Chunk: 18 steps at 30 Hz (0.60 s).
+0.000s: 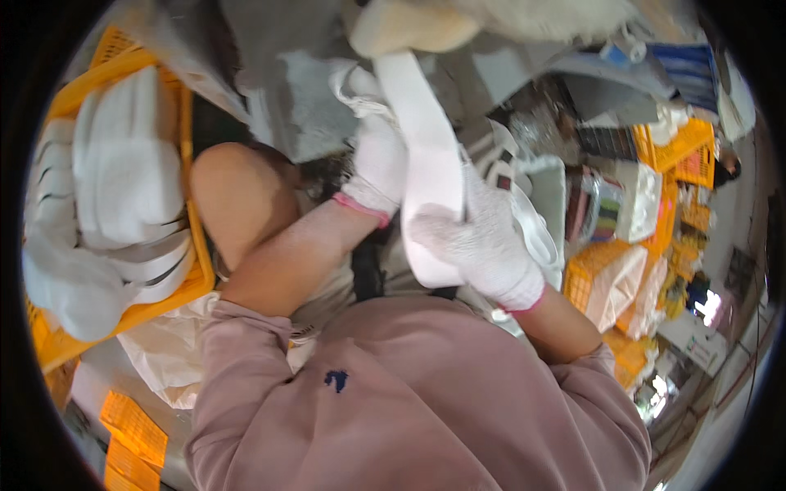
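Note:
Both my hands wear thin white gloves with pink cuffs. Between them is a long white shoe sole (pixel 427 155), its far end right up by a cream rounded thing (pixel 417 29) too blurred to name. My left hand (pixel 378 159) is closed at the sole's left edge, toward the far end, and its fingers are partly hidden. The near part of the sole is in the grip of my right hand (pixel 483 237), thumb across its face and fingers along the right side.
A yellow crate (pixel 196 237) stacked with white soles (pixel 131 155) stands at my left. To the right are a pale bin (pixel 550 204) with white strap-like pieces at its edge, and several yellow crates (pixel 589 274). A grey machine surface (pixel 311 94) lies ahead.

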{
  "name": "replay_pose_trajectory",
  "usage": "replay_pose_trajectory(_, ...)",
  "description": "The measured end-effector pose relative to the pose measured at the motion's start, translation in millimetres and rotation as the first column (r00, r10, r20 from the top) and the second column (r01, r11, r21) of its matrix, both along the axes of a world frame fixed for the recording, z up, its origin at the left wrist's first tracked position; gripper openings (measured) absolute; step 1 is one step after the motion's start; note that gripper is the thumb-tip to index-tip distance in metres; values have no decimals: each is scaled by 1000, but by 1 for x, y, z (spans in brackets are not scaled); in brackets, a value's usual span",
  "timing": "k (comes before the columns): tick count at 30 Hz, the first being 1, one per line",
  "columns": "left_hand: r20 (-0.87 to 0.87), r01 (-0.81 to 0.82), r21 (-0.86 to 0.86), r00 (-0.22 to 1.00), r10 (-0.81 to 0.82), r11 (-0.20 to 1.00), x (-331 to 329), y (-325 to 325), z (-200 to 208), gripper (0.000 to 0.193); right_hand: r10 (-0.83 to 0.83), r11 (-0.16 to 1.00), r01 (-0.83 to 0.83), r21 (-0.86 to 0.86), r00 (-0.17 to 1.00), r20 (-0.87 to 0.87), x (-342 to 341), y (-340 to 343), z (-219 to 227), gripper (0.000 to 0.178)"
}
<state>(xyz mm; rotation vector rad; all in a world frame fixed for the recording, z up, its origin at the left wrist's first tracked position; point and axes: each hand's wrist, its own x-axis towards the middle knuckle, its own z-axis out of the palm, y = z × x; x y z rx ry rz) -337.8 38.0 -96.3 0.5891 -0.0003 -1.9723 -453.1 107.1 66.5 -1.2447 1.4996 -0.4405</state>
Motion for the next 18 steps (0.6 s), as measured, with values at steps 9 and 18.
replay_pose_trajectory(9,-8,-22,85,1000,23,996,7,-44,33,81,0,964,-113,-241,906,-423,20,0,5,47)
replay_pose_trajectory(18,-497,86,-230,846,-193,969,49,-71,-22,57,-119,762,-147,-631,926,-359,28,-57,-24,52)
